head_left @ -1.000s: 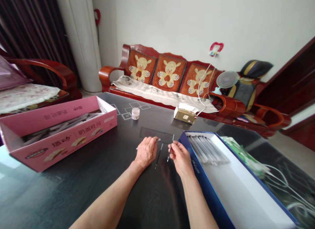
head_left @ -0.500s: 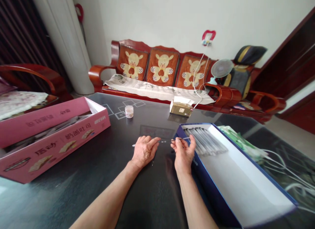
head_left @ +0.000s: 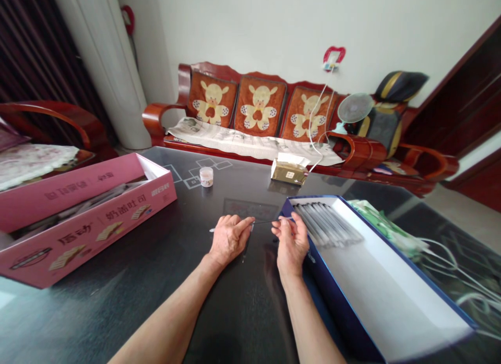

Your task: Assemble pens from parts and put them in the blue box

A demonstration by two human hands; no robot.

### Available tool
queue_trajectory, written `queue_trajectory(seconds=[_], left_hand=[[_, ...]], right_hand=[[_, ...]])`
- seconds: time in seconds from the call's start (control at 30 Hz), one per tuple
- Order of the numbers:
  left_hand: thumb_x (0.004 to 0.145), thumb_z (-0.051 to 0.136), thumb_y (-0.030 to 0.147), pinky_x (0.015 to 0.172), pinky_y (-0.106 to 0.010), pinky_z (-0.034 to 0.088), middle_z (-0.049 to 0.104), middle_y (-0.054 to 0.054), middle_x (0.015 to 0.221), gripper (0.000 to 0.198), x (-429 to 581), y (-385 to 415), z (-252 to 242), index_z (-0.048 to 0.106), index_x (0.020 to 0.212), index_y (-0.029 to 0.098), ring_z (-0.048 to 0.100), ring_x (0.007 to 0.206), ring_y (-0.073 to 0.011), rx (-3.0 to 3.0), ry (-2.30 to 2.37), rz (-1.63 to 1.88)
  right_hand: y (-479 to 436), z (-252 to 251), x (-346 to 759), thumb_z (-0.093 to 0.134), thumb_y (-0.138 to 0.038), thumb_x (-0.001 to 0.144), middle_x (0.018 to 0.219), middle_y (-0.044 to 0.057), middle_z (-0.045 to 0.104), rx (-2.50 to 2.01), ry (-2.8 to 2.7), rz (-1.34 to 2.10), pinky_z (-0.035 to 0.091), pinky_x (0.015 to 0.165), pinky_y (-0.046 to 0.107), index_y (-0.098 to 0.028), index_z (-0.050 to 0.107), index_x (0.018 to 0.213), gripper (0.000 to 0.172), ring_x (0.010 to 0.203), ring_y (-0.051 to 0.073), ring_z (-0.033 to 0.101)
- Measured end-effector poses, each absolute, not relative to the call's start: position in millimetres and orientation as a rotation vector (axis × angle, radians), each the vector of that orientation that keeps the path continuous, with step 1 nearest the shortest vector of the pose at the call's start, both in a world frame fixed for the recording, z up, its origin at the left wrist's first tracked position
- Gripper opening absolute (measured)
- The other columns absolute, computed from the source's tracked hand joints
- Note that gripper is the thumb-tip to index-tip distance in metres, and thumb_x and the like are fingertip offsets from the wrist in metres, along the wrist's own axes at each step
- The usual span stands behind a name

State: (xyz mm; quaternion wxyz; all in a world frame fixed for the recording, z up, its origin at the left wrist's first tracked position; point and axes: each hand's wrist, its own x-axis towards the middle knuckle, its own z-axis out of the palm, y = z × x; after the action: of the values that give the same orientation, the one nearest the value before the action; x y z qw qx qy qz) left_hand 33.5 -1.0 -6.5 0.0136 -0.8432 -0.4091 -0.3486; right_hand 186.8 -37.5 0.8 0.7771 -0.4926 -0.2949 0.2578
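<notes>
My left hand (head_left: pixel 230 237) is closed over a slim tube, likely a pen barrel, whose pale end (head_left: pixel 212 230) pokes out on its left side. Between thumb and fingers, my right hand (head_left: pixel 291 241) pinches a thin dark rod (head_left: pixel 263 222) that looks like a pen refill. The rod runs leftward to the fingertips of my left hand; its far tip is at or within the tube's mouth, I cannot tell which. Just right of my right hand, a row of clear pens (head_left: pixel 326 223) with dark ends lies in a blue-edged white box (head_left: pixel 391 296).
A pink carton (head_left: pixel 113 218) holding dark and clear items stands left on the dark table (head_left: pixel 242 312). Farther back are a small white tub (head_left: pixel 206 177) and a tissue box (head_left: pixel 288 172). Green packaging (head_left: pixel 385 228) and white cables (head_left: pixel 446 254) lie right of the blue-edged box.
My right hand has shifted slightly left, bringing the dark rod up to the fingertips of my left hand. The light tip that showed between the hands is now less visible.
</notes>
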Motion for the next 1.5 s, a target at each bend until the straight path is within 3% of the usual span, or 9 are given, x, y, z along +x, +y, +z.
queue_trajectory(seconds=[0.1, 0.37, 0.53, 0.7, 1.0, 1.1, 1.23, 1.33, 1.5], left_hand=[[0.094, 0.041, 0.033, 0.069, -0.031, 0.034, 0.054, -0.003, 0.072, 0.030, 34.6, -1.0, -7.3, 0.063, 0.113, 0.027, 0.049, 0.071, -0.0160, -2.647, -1.222, -1.087], [0.095, 0.038, 0.030, 0.069, -0.030, 0.035, 0.053, -0.002, 0.071, 0.032, 36.7, -1.9, -7.3, 0.058, 0.120, 0.025, 0.047, 0.070, -0.0163, -2.590, -1.213, -1.116], [0.096, 0.035, 0.027, 0.068, -0.030, 0.034, 0.052, -0.002, 0.070, 0.034, 36.9, 0.9, -11.5, 0.056, 0.123, 0.026, 0.045, 0.068, -0.0161, -2.534, -1.254, -1.117], [0.096, 0.034, 0.027, 0.069, -0.031, 0.035, 0.053, -0.002, 0.071, 0.034, 37.1, 0.5, -10.6, 0.056, 0.123, 0.026, 0.046, 0.069, -0.0165, -2.547, -1.269, -1.089], [0.096, 0.034, 0.027, 0.069, -0.031, 0.036, 0.054, -0.002, 0.071, 0.034, 37.2, -1.3, -7.2, 0.057, 0.121, 0.025, 0.048, 0.069, -0.0161, -2.579, -1.262, -1.087], [0.095, 0.035, 0.028, 0.070, -0.031, 0.037, 0.055, -0.003, 0.072, 0.035, 37.0, -1.6, -6.5, 0.055, 0.123, 0.022, 0.049, 0.070, -0.0166, -2.583, -1.258, -1.106], [0.095, 0.037, 0.029, 0.071, -0.031, 0.038, 0.057, -0.004, 0.074, 0.032, 36.5, -2.2, -6.0, 0.058, 0.118, 0.021, 0.051, 0.072, -0.0167, -2.622, -1.251, -1.116], [0.094, 0.039, 0.030, 0.071, -0.031, 0.038, 0.058, -0.004, 0.075, 0.031, 36.7, -3.0, -5.0, 0.060, 0.115, 0.022, 0.052, 0.072, -0.0169, -2.648, -1.242, -1.107], [0.094, 0.038, 0.030, 0.071, -0.031, 0.038, 0.060, -0.004, 0.076, 0.031, 38.3, -4.3, -2.9, 0.061, 0.114, 0.022, 0.052, 0.072, -0.0171, -2.665, -1.237, -1.085]], right_hand=[[-37.2, 0.1, 189.7, 0.066, -0.038, 0.075, 0.088, 0.006, 0.068, -1.115, -0.600, 0.579, 0.055, 0.065, 0.026, -0.014, 0.061, 0.098, 0.034, 0.074, 0.014, 0.066], [-44.3, 8.9, 181.9, 0.053, -0.044, 0.082, 0.085, 0.009, 0.070, -1.358, -1.023, 0.559, 0.053, 0.060, 0.028, -0.015, 0.065, 0.090, 0.033, 0.071, 0.018, 0.066], [-48.0, 17.8, 220.1, 0.050, -0.026, 0.080, 0.087, 0.009, 0.068, -1.672, -1.389, 0.011, 0.049, 0.077, 0.031, -0.015, 0.070, 0.088, 0.024, 0.078, 0.019, 0.063], [-52.6, 12.8, 228.2, 0.052, -0.012, 0.077, 0.082, 0.008, 0.065, -1.938, -1.701, 0.008, 0.047, 0.075, 0.027, -0.015, 0.072, 0.088, 0.023, 0.073, 0.017, 0.062], [-55.1, 11.7, 214.0, 0.055, -0.017, 0.078, 0.082, 0.008, 0.062, -2.004, -1.715, 0.005, 0.046, 0.068, 0.027, -0.019, 0.071, 0.079, 0.016, 0.070, 0.017, 0.060], [-49.7, 12.6, 204.8, 0.057, -0.026, 0.077, 0.082, 0.007, 0.065, -1.726, -1.477, 0.162, 0.049, 0.071, 0.031, -0.017, 0.068, 0.083, 0.014, 0.071, 0.018, 0.061], [-42.6, 7.1, 181.5, 0.065, -0.038, 0.071, 0.079, 0.004, 0.067, -1.377, -0.945, 0.730, 0.051, 0.058, 0.027, -0.017, 0.063, 0.088, 0.027, 0.068, 0.016, 0.063], [-40.7, 1.6, 169.3, 0.073, -0.035, 0.064, 0.081, 0.003, 0.068, -1.136, -0.653, 1.011, 0.051, 0.055, 0.022, -0.017, 0.061, 0.086, 0.031, 0.068, 0.014, 0.065], [-41.6, -3.3, 167.5, 0.077, -0.029, 0.062, 0.077, 0.001, 0.068, -1.016, -0.561, 1.103, 0.052, 0.056, 0.019, -0.016, 0.062, 0.085, 0.031, 0.065, 0.011, 0.064]])
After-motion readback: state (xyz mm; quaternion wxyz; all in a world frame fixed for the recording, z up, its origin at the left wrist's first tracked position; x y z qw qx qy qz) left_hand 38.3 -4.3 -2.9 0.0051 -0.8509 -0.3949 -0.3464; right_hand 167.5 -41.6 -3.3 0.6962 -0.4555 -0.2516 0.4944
